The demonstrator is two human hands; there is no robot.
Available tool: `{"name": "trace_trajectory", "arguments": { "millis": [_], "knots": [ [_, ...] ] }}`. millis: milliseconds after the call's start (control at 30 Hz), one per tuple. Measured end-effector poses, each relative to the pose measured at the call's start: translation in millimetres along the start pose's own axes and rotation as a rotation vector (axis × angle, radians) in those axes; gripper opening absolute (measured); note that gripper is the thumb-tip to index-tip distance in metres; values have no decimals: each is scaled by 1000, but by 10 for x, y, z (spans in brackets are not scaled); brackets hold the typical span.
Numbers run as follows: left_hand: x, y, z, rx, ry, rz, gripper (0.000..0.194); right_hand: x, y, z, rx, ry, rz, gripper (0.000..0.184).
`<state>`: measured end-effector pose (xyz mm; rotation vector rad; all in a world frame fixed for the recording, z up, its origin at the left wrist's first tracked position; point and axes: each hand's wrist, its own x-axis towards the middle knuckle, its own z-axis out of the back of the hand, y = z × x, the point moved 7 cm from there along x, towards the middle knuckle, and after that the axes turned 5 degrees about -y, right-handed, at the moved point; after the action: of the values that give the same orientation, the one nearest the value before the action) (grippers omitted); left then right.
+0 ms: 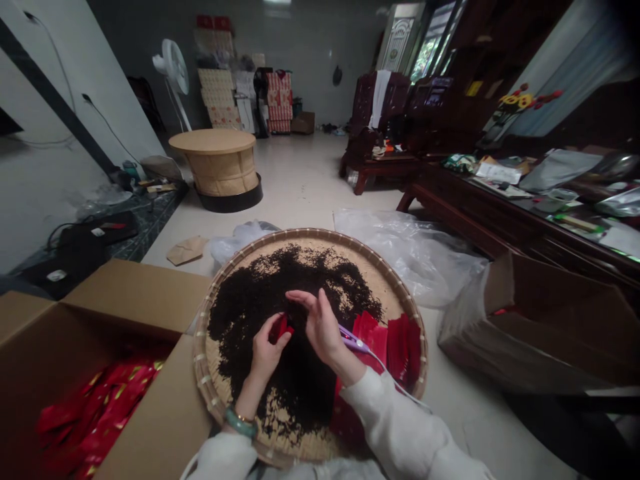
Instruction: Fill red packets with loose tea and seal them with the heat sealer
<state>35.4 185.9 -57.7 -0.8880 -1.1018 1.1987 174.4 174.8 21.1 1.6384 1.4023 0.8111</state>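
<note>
My left hand [269,350] is closed around a small red pouch [283,328], over dark, loose dried leaves [250,293] that look like tea. Close beside it is my right hand [323,328], cupped with its fingers stretched out towards the pouch; whether some leaves lie in its palm is hidden. The leaves are spread across a round woven bamboo tray [200,363]. By my right wrist lies a purple hand-held device [353,340] with a white cord, resembling a hair straightener. Flat red pouches [404,350] are stacked on the tray's right side.
At the left, an open cardboard box [150,407] contains many red packets [100,413]. Another open carton [540,327] stands at the right. Clear plastic sheeting [410,250] covers floor beyond the tray. A round wooden-topped table [213,141] and a dark, cluttered low table [460,200] stand farther off.
</note>
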Motion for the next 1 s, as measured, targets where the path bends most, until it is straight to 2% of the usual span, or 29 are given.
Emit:
{"name": "trace_trajectory", "arguments": {
  "millis": [167,267,367,500,567,667,733,800,833,867,900,933,967,1000],
  "knots": [
    [1,36,28,-39,-13,12,53,-99,54,-57,-223,86,86,65],
    [10,122,62,-90,-55,41,55,-148,113,-59,-449,133,170,65],
    [15,195,84,-134,-95,55,59,-196,143,-108,-693,243,199,63],
    [14,130,36,-172,-28,1,53,-227,185,-189,-954,355,229,57],
    [16,67,37,-188,-12,-18,51,-201,238,-201,-979,343,279,51],
    [34,43,113,-230,-71,22,56,-138,307,-139,-903,270,361,41],
    [44,100,178,-288,-129,98,63,-120,231,-57,-931,264,337,33],
    [44,198,215,-357,-163,196,72,-171,1,16,-1125,356,237,30],
    [41,248,221,-389,-170,240,76,-233,-164,48,-1275,445,170,43],
    [37,291,222,-417,-174,276,79,-304,-334,103,-1440,514,93,67],
    [32,324,220,-442,-178,303,81,-369,-483,179,-1591,532,7,90],
    [29,347,218,-462,-184,319,82,-432,-602,233,-1708,536,-45,103],
    [26,361,215,-479,-188,330,82,-483,-684,255,-1782,524,-51,107],
    [24,365,210,-492,-191,337,81,-522,-744,246,-1816,516,-22,104]
  ]
}}
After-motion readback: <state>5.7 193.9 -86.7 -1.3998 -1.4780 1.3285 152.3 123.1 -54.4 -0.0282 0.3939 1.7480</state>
